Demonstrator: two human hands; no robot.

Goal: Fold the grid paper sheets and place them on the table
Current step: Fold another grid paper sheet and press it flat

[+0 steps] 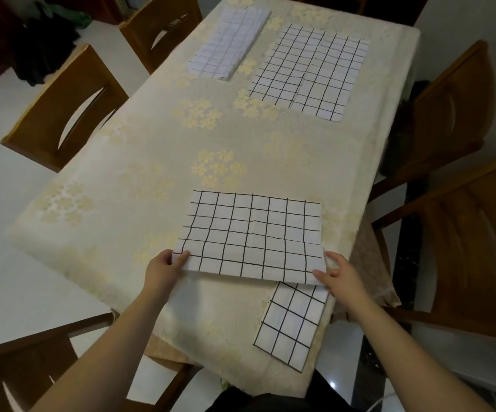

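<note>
Left hand [163, 270]: fingers pinch the near-left corner of a grid paper sheet [252, 236], thumb on top.
Right hand [340, 275]: fingers pinch the sheet's near-right corner, thumb on top, the other fingers beneath.
Held sheet: black grid on white, near edge lifted off the table [139, 150], far edge down on the cloth; it appears doubled over along its right side.
Second sheet [292, 322]: just below the held one, partly hidden under it, hanging over the near table edge.
Flat sheets [309, 72]: far right of the table, overlapping.
Folded stack [230, 43]: far centre, left of the flat sheets, grid lines faint.
Table: covered in a cream floral cloth.
Wooden chairs [68, 108]: on the left and right sides.
</note>
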